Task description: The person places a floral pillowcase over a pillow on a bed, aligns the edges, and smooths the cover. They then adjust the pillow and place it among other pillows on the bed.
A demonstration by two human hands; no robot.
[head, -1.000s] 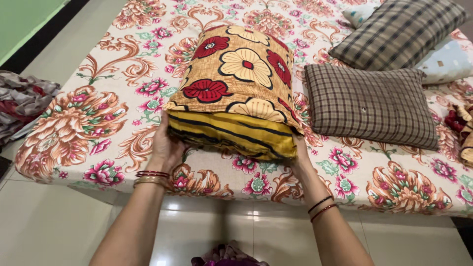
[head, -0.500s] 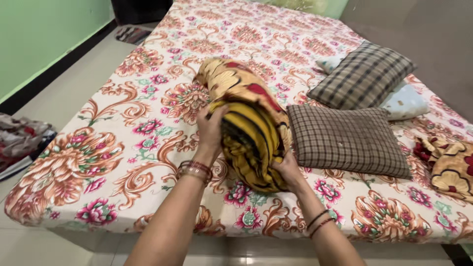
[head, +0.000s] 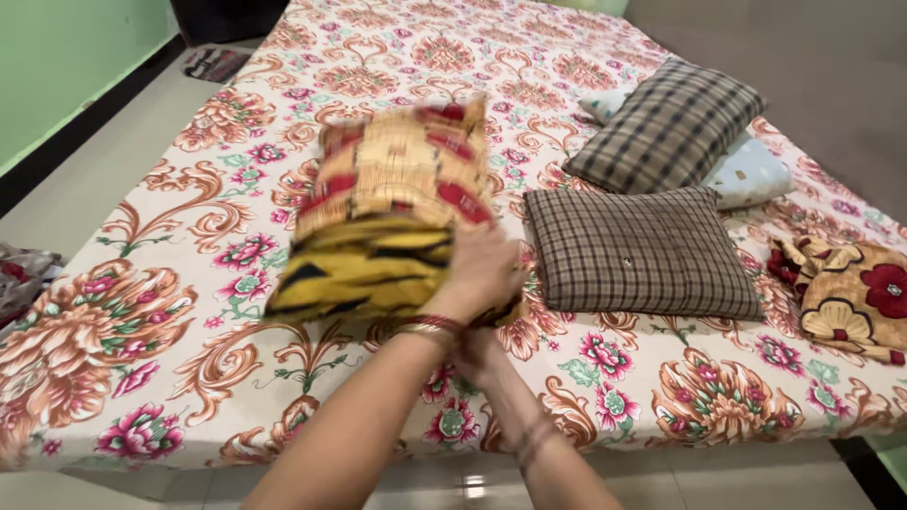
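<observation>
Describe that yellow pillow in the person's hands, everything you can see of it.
The pillow is soft and fabric-covered: a tan cover with red and cream flowers over most of it, and a yellow, black-striped inner pillow showing at the near end. It is blurred by motion, held tilted above the floral bedsheet. The left hand grips its near right corner; the right hand sits just below, mostly hidden.

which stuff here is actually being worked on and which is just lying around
In hand:
- yellow flowered pillow, blurred, lifted off the bed
- left hand, its grip on the pillow's near right corner
- right hand, under the left, mostly hidden

Lying about:
- two checked pillows
- pale pillow
- flowered cloth at the bed's right edge
- floral bedsheet
</observation>
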